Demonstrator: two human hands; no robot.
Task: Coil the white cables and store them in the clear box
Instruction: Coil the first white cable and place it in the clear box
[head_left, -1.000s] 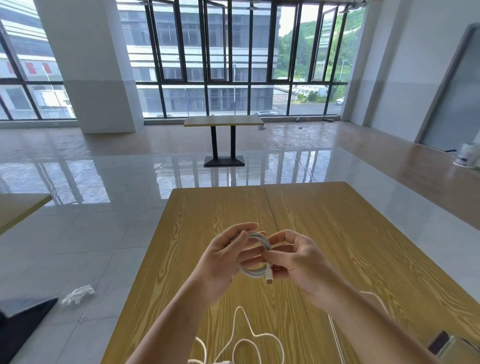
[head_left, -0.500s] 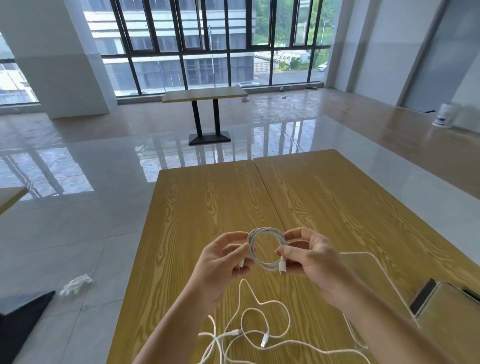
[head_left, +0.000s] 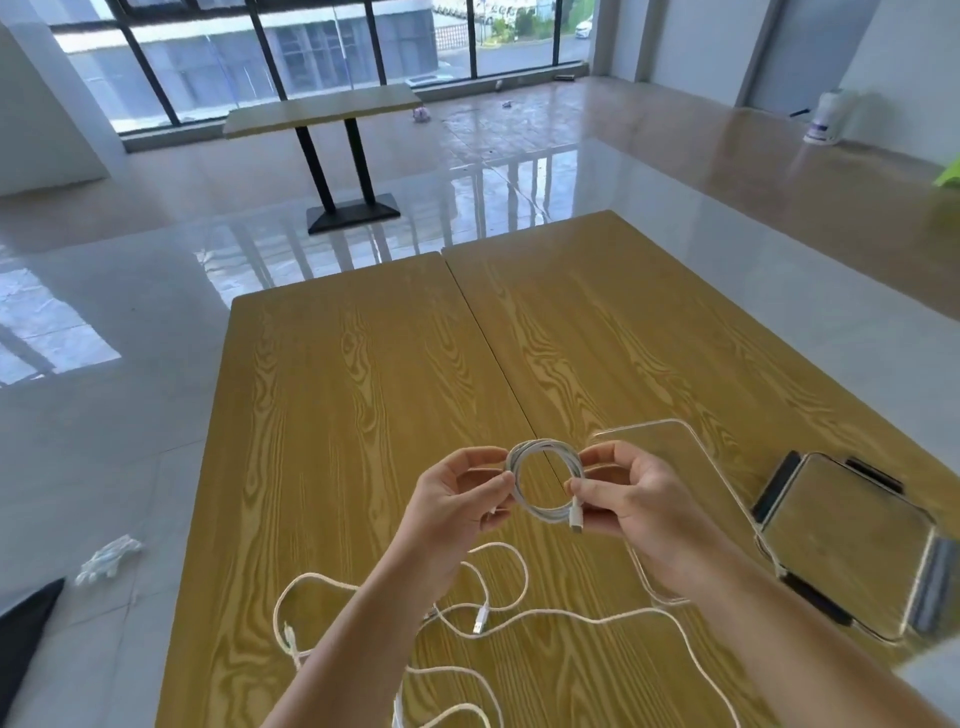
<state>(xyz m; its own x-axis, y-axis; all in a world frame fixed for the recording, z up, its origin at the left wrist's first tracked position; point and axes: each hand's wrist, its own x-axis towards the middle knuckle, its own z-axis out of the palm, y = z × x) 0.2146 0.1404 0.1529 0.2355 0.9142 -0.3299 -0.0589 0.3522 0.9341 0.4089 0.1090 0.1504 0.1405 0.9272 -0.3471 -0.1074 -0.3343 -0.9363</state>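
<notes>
Evidently light and springy, the coiled white cable (head_left: 544, 483) would likely unwind if freed, so opposite rim grips suit it. From the head view, the left hand (head_left: 457, 499) and right hand (head_left: 628, 499) pinch its sides above the table (head_left: 363, 374); the clear box (head_left: 670, 441) sits just beyond the right hand, loose cables (head_left: 519, 618) below.

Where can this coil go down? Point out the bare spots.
Bare wood: the far table beyond both hands, and its left edge strip. Crowded: loose cables near you; clear box and lid on the right.
</notes>
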